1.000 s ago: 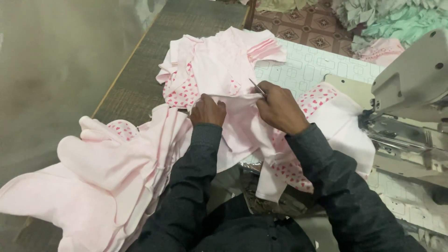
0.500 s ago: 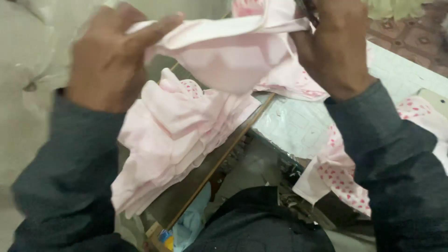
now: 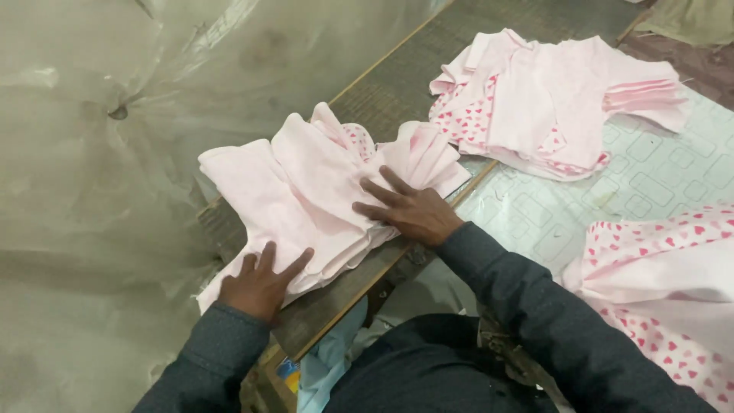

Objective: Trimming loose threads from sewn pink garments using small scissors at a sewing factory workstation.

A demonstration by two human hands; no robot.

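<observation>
A stack of pale pink cloth pieces lies on a dark wooden board at my left. My left hand rests flat on the near lower edge of the stack, fingers spread. My right hand presses flat on the stack's right side, fingers spread and pointing left. Neither hand grips anything. A second pile of pink garments with heart-print panels lies further back on the table.
A pink heart-print garment lies at the right on the white patterned table. Crumpled clear plastic sheeting covers the whole left side. A light blue cloth hangs below the board near my lap.
One second ago both hands worked on a pink piece at the table. Then they lifted it up and to the left. Now it lies on the left stack under flat hands.
</observation>
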